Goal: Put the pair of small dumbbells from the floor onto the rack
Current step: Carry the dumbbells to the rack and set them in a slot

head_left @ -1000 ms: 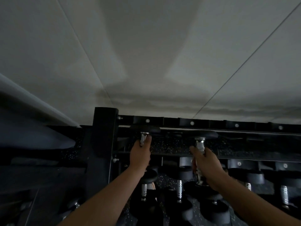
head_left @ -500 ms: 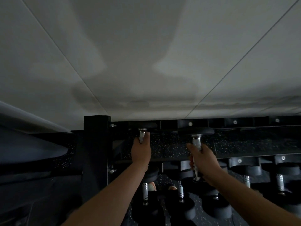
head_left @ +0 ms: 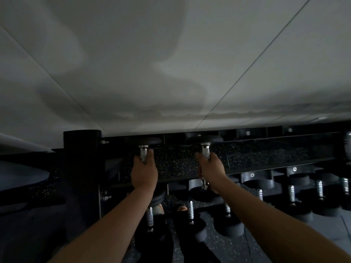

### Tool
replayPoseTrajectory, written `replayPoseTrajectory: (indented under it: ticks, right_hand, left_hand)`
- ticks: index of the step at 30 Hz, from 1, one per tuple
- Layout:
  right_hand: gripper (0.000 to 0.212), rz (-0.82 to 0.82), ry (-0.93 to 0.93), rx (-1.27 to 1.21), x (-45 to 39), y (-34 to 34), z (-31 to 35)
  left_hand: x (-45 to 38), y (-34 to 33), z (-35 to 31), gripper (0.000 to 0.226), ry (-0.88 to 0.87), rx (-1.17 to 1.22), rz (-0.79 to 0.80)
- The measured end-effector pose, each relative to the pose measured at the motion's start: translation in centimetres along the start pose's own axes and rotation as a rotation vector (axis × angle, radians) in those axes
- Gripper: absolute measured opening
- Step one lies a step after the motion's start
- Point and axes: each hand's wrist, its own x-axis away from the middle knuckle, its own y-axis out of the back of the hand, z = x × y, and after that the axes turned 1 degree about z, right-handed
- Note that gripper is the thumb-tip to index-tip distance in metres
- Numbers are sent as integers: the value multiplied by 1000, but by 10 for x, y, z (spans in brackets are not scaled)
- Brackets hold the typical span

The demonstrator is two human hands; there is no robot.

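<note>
Here no brand, label or writing can be read anywhere; the scene is dim. The left hand (head_left: 144, 172), at centre left of the frame, has its fingers (head_left: 150, 155) wrapped closed round the chrome handle of the left dumbbell (head_left: 142, 149), whose black round far head sits at the rear rail of the rack (head_left: 266, 154) just right of the black upright post (head_left: 82, 168). The right hand (head_left: 212, 171), at centre, grips the handle of the right dumbbell (head_left: 205, 147) the same way, fingers curled shut around it, its far head likewise up against the rear rail and its near head showing dark below the wrist. Both dumbbells lie front to back across the top tier; whether their heads rest fully on the rails cannot be told. The tier shows a black, speckled, rubber-like surface between its rails. On the tier beneath, in the lower centre and right, other dumbbells (head_left: 290, 192) sit in a row, with ridged shiny metal handles and matte black round heads. Above, a pale smooth wall (head_left: 171, 63) fills the upper frame, crossed by thin seams.
</note>
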Motion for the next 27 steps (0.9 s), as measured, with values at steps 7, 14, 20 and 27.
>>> replayPoseTrajectory:
  ticks: [7,14,20,27]
  right_hand:
    - [32,-37,-16,16,-23,-2,-5]
    - [35,-39,-26,-8,-30,-6,-11]
    - [35,-53,-17,32,-32,-3,-12]
    - [43,-69,-8,114,-31,-5,-15]
  left_hand:
    - [0,0,1,39,4,-11,2]
    - [-1,-1,1,40,-10,-16,-2]
    - [1,-1,-2,40,-1,-40,5]
    - [3,1,-5,53,16,1,16]
